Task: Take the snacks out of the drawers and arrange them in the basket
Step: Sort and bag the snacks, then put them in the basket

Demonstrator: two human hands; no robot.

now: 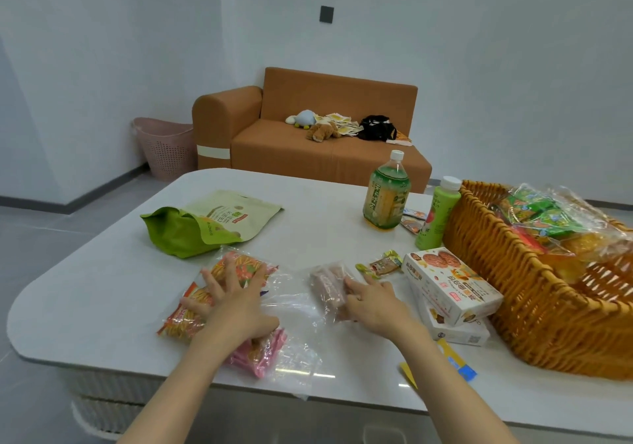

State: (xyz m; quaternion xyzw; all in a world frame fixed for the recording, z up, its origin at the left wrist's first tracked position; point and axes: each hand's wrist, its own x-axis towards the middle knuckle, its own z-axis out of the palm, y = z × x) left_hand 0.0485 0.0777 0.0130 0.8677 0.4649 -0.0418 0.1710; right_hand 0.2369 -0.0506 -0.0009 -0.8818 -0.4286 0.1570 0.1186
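- Tabletop (102, 289): white, with rounded corners; I see bare surface along its left edge and far-left corner, and a bare strip across the middle towards the far edge
- Green pouch (205, 224): lies flat left of centre, its open mouth towards the left edge and its long axis running towards the far right
- Clear snack bag (181, 320): near the front edge, left of centre; orange and red packets of stick snacks show through, with a pink packet at its near end; its long axis runs from the near left to the far right
- Left hand (236, 301): flat on top of that bag, fingers spread wide
- Pinkish packet (327, 284): in clear wrap at the centre front, long axis roughly near to far
- Right hand (373, 301): fingers almost straight, touching the packet's right side; the thumb is hidden
- Small wrapped sweets (383, 263): just beyond the right hand
- Biscuit boxes (448, 284): two, stacked, just beside the basket
- Two green bottles (387, 197): upright near the far edge
- Basket (534, 306): orange wicker at the right edge, with bagged snacks inside
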